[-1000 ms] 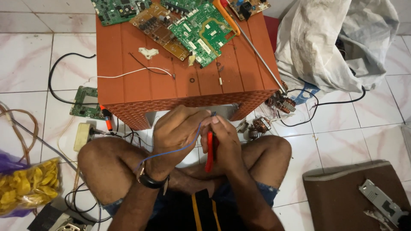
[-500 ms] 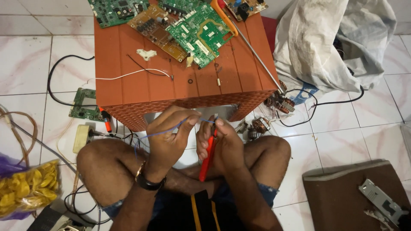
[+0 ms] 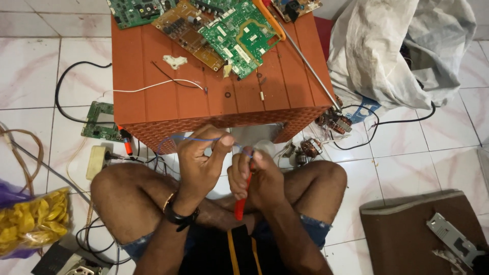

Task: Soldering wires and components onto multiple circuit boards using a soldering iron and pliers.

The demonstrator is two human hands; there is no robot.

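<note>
I sit cross-legged on a tiled floor in front of a low orange plastic table point(image 3: 153, 81). My left hand point(image 3: 201, 163) pinches a thin blue wire point(image 3: 175, 138) that loops out to the left, level with the table's front edge. My right hand point(image 3: 254, 175) is closed around a red-handled tool point(image 3: 240, 203) whose handle points down toward my lap; its tip is hidden between my fingers. The two hands are close together, almost touching. On the tabletop lie green circuit boards point(image 3: 239, 35), a brown board point(image 3: 181, 28), a white wire point(image 3: 153, 86) and a long metal rod point(image 3: 308, 63).
A grey-white sack point(image 3: 402, 56) slumps at the right. A brown case point(image 3: 407, 239) with a metal bracket lies at the lower right. A bag of yellow pieces point(image 3: 30, 224), a small green board point(image 3: 99, 122), black cables and loose coils lie on the floor.
My left hand has pulled the blue wire up and out toward the table's front edge. My right hand has tilted the red tool and stays against the left hand.
</note>
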